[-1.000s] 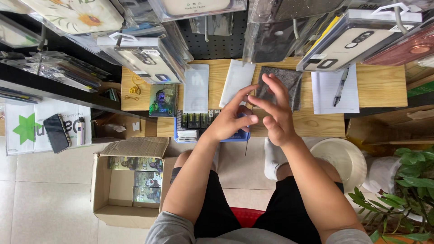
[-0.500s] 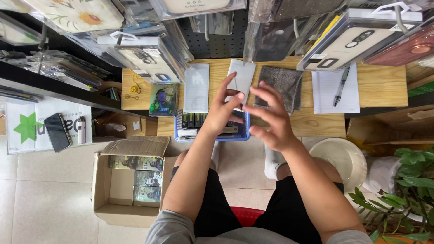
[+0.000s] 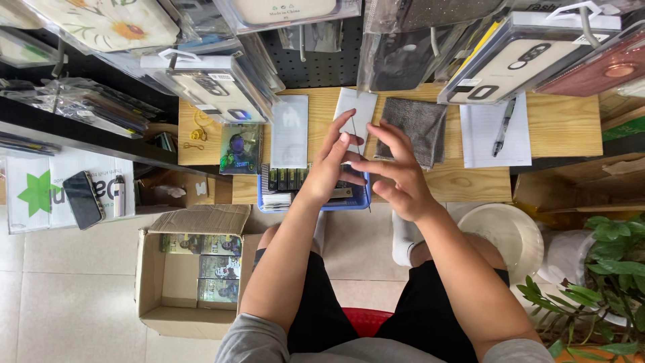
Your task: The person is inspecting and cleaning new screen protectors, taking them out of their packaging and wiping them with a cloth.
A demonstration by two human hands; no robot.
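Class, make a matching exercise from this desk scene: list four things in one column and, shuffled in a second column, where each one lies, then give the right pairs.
Things:
1. grey cloth
2. pen
3. cardboard box
4. blue tray

Places:
A. on the floor, left of the person's legs
B. on the white notepad
C. at the desk's near edge, under the left hand
D. on the desk, beyond the right hand

Pairs: 1-D, 2-B, 3-A, 4-C
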